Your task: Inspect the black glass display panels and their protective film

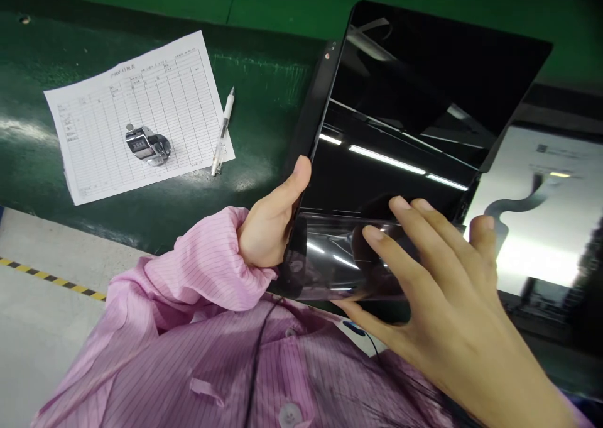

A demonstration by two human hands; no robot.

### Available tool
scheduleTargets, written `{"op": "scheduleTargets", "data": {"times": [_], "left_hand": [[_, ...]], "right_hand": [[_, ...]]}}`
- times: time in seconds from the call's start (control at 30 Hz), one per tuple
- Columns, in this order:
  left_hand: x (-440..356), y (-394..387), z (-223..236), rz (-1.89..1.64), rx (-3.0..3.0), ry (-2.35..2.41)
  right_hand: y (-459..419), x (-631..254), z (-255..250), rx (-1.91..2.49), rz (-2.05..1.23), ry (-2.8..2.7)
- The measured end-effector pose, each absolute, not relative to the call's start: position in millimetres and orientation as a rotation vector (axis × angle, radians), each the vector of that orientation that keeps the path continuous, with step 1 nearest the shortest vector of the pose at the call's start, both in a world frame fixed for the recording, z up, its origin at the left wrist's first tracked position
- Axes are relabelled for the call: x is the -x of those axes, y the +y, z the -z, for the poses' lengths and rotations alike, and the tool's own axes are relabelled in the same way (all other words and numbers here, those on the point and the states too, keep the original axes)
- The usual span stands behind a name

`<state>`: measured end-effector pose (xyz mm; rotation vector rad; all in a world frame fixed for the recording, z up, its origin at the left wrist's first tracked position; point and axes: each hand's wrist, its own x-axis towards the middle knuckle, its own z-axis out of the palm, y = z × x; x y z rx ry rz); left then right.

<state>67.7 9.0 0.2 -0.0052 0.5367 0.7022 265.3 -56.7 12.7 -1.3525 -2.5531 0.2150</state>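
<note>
A large black glossy display panel [405, 95] is held tilted in front of my body, with ceiling lights reflected in it. My left hand [273, 220] grips its left edge, the thumb on the edge and the other fingers hidden behind. Across the panel's lower end lies a clear plastic film [330, 252], curved and wrinkled. My right hand [438, 277] is over that film with its fingers spread. Its fingertips are close to the film, and whether they press on it I cannot tell. The thumb points left at the film's lower edge.
On the green bench [264, 101] lies a printed form [98, 139], with a metal tally counter [149, 146] on it. A white pen [223, 129] rests across its right edge. To the right is a bright lit surface [546, 227] bearing a grey curved shape.
</note>
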Motion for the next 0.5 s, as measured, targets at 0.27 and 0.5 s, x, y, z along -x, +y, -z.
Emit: {"op": "scheduleTargets", "data": {"times": [0.27,0.5], "left_hand": [[-61.2,10.1,-1.3,-0.618,-0.023,0.538],[-59.9,7.7,5.0,-0.756,0.031,0.557]], "right_hand": [[-60.4,-279.9,-8.2,1.345,-0.102,-2.394],[-63.6,-309.4,-3.7,1.263,-0.393,-2.057]]}}
